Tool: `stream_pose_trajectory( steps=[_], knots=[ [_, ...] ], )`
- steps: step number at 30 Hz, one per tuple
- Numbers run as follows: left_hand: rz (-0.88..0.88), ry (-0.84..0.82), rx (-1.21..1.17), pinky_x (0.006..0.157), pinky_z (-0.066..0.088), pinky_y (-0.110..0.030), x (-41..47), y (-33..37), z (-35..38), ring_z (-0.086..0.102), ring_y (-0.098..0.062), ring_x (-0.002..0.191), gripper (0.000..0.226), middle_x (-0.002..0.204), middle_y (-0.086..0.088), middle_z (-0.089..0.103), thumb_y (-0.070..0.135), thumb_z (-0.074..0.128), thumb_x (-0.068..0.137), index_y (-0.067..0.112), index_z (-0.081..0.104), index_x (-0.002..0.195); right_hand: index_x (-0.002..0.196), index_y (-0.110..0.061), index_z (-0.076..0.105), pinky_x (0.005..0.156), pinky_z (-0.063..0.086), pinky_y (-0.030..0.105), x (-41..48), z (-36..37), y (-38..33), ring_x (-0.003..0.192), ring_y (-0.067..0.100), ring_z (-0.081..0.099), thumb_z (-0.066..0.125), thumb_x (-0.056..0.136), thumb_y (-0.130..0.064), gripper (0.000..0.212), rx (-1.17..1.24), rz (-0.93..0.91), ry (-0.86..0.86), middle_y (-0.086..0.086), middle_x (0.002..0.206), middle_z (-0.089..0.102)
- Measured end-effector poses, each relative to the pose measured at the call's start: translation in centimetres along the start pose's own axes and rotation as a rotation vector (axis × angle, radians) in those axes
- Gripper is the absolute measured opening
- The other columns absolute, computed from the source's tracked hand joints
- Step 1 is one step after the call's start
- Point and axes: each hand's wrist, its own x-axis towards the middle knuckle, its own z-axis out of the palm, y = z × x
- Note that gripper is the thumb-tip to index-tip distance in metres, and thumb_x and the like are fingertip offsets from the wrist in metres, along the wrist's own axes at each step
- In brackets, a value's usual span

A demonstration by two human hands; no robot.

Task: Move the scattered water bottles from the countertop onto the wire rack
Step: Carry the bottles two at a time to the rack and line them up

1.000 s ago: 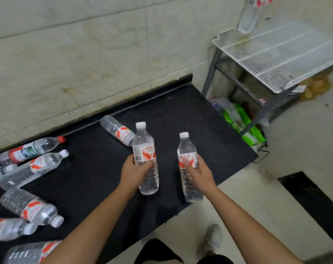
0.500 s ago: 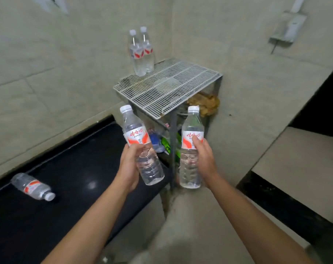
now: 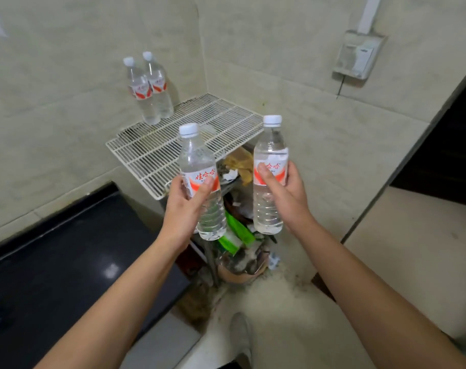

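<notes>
Both held bottles have come nearer the wire rack than half a second ago, and the bottle that lay on the countertop has slipped out of view. The left bottle is held upright with a slight lean, its white cap towards twelve o'clock, and the left hand grips it round the red-and-white label with the thumb across the front. The right bottle stands upright at about three o'clock from the left one, apart from it. The right hand holds it the same way, fingers wrapped round the label and thumb in front. Both bottles are in the air, in front of the rack's near edge and not resting on it.

On the rack itself, at its ten o'clock corner against the tiled wall, two bottles stand upright, touching or nearly so. The rest of its white grid is bare wire. The black countertop lies at seven to eight o'clock from the rack.

Under the rack, at six o'clock from the held bottles, sits a heap of clutter with a green packet in it. A shoe shows on the pale floor at six o'clock. High at two o'clock a wall box is fixed to the tiles.
</notes>
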Motion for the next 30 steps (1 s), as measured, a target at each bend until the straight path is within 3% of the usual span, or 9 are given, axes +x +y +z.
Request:
stream_pose_trajectory(
  steps=[3, 7, 9, 14, 17, 20, 22, 26, 30],
  knots=[
    [0.057, 0.014, -0.034, 0.095, 0.056, -0.040, 4.6, -0.3, 2.0, 0.069, -0.019, 0.109, 0.056, 0.116, -0.001, 0.071, 0.041, 0.078, 0.083, 0.016, 0.054, 0.127, 0.109, -0.023, 0.061, 0.075, 0.054, 0.020, 4.8, -0.3, -0.1, 0.085, 0.004, 0.071, 0.077, 0.089, -0.025, 0.026, -0.025, -0.037, -0.058, -0.007, 0.097, 0.073],
    [0.117, 0.077, -0.080, 0.094, 0.057, -0.041, 12.2, 0.0, 4.4, 0.070, -0.018, 0.108, 0.055, 0.119, -0.004, 0.070, 0.029, 0.079, 0.085, 0.014, 0.054, 0.131, 0.114, -0.016, 0.059, 0.071, 0.055, 0.019, 13.2, 0.8, -0.8, 0.081, 0.004, 0.071, 0.078, 0.088, -0.020, 0.032, -0.071, -0.075, -0.116, -0.006, 0.096, 0.072],
    [0.132, 0.122, -0.084, 0.093, 0.058, -0.039, 15.3, 0.4, 5.0, 0.070, -0.017, 0.106, 0.050, 0.118, -0.004, 0.070, 0.022, 0.079, 0.085, 0.014, 0.055, 0.128, 0.113, -0.016, 0.060, 0.076, 0.056, 0.022, 17.1, 1.8, -1.2, 0.083, 0.004, 0.071, 0.081, 0.086, -0.021, 0.035, -0.113, -0.105, -0.135, -0.003, 0.099, 0.072],
    [0.161, 0.210, 0.028, 0.090, 0.057, -0.033, 22.7, 1.8, 4.8, 0.069, -0.005, 0.102, 0.052, 0.112, 0.007, 0.073, 0.034, 0.085, 0.077, 0.022, 0.063, 0.123, 0.110, -0.027, 0.059, 0.092, 0.058, 0.044, 26.3, 4.3, -1.6, 0.100, 0.019, 0.072, 0.088, 0.077, -0.033, 0.044, -0.200, -0.193, -0.205, 0.005, 0.112, 0.071],
    [0.144, 0.256, 0.075, 0.089, 0.056, -0.033, 26.1, 2.7, 4.1, 0.069, -0.003, 0.099, 0.047, 0.105, 0.014, 0.075, 0.042, 0.085, 0.071, 0.032, 0.067, 0.114, 0.107, -0.030, 0.061, 0.088, 0.059, 0.039, 30.5, 6.0, -1.7, 0.095, 0.012, 0.072, 0.088, 0.076, -0.040, 0.042, -0.260, -0.202, -0.276, -0.003, 0.106, 0.073],
    [0.117, 0.328, 0.082, 0.092, 0.058, -0.036, 29.4, 3.0, 3.6, 0.071, -0.007, 0.099, 0.054, 0.106, 0.007, 0.076, 0.045, 0.085, 0.067, 0.028, 0.068, 0.115, 0.103, -0.035, 0.062, 0.077, 0.056, 0.023, 34.9, 8.2, -1.8, 0.087, -0.003, 0.067, 0.086, 0.073, -0.051, 0.041, -0.383, -0.265, -0.365, -0.014, 0.099, 0.072],
    [0.108, 0.381, 0.099, 0.093, 0.058, -0.038, 31.1, 2.9, 3.3, 0.072, -0.010, 0.100, 0.053, 0.106, 0.005, 0.077, 0.042, 0.085, 0.067, 0.026, 0.069, 0.115, 0.104, -0.034, 0.064, 0.072, 0.053, 0.020, 37.7, 10.0, -1.2, 0.084, -0.006, 0.066, 0.086, 0.070, -0.055, 0.045, -0.426, -0.314, -0.411, -0.017, 0.097, 0.072],
    [0.076, 0.495, 0.158, 0.094, 0.057, -0.046, 33.6, 2.3, 2.5, 0.071, -0.018, 0.104, 0.058, 0.108, 0.003, 0.077, 0.044, 0.088, 0.068, 0.024, 0.069, 0.119, 0.117, -0.033, 0.064, 0.076, 0.052, 0.024, 42.7, 13.4, 0.4, 0.093, -0.001, 0.066, 0.081, 0.061, -0.066, 0.067, -0.404, -0.321, -0.503, -0.014, 0.108, 0.072],
    [0.067, 0.609, 0.181, 0.089, 0.058, -0.035, 35.8, 2.4, 1.4, 0.072, -0.009, 0.099, 0.048, 0.106, 0.007, 0.077, 0.032, 0.087, 0.075, 0.024, 0.069, 0.118, 0.125, -0.026, 0.064, 0.090, 0.057, 0.035, 47.3, 16.9, 2.1, 0.101, 0.009, 0.069, 0.082, 0.063, -0.064, 0.074, -0.360, -0.286, -0.600, -0.010, 0.115, 0.073]
  ],
)
